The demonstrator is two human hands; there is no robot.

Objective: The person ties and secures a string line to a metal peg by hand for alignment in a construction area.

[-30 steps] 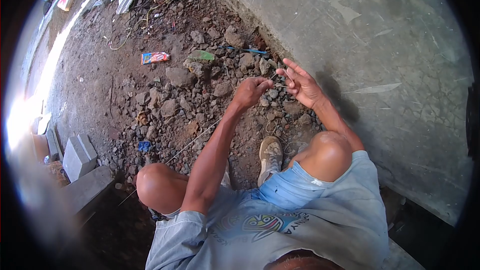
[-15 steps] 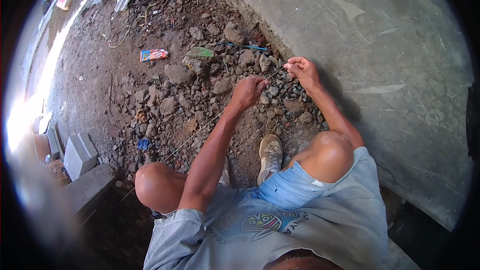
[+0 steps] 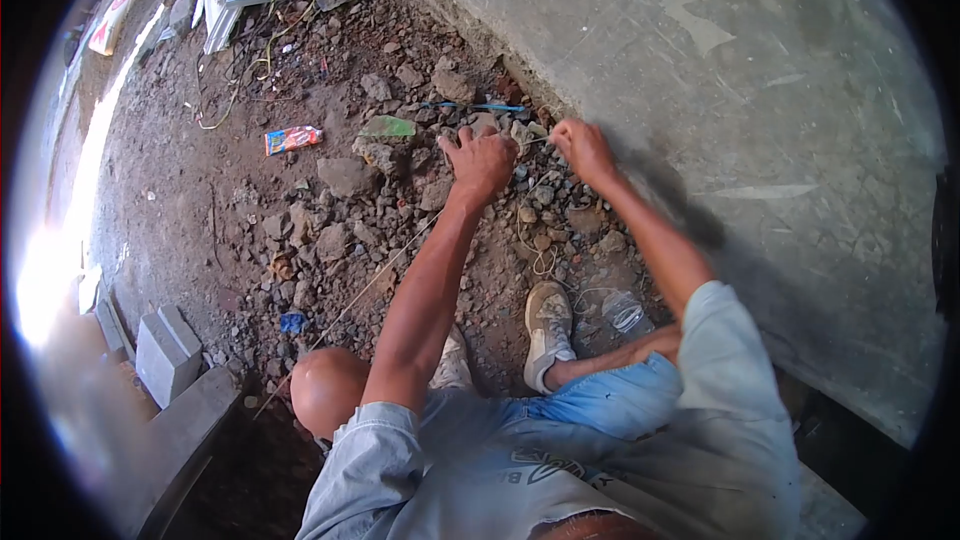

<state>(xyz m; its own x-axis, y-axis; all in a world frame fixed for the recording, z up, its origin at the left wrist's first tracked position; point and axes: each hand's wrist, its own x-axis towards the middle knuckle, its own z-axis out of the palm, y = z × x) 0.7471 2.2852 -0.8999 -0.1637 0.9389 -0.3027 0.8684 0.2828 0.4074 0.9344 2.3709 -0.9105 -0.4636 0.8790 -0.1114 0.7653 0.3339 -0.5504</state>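
A thin pale string [image 3: 372,282] runs straight from the lower left up to my left hand [image 3: 483,162], passing under the forearm. The thumb side of that hand grips it, while a couple of outer fingers stick out to the left. My right hand [image 3: 583,152] pinches the short stretch of string between the hands, close to the concrete edge. Both hands hover over rubble [image 3: 345,178]. A loose loop of string [image 3: 544,262] lies on the stones below, near my shoe [image 3: 549,316].
A raised concrete slab [image 3: 780,270] borders the right side. Grey blocks [image 3: 165,360] stand at left. On the dirt lie a red and blue packet [image 3: 293,140], a green shard [image 3: 387,127], a blue strip [image 3: 480,107] and a clear plastic cup [image 3: 625,314].
My right hand has shifted slightly left and closed its fingers more. My left hand has turned, with its outer fingers now spread. My right knee has moved down, uncovering the plastic cup.
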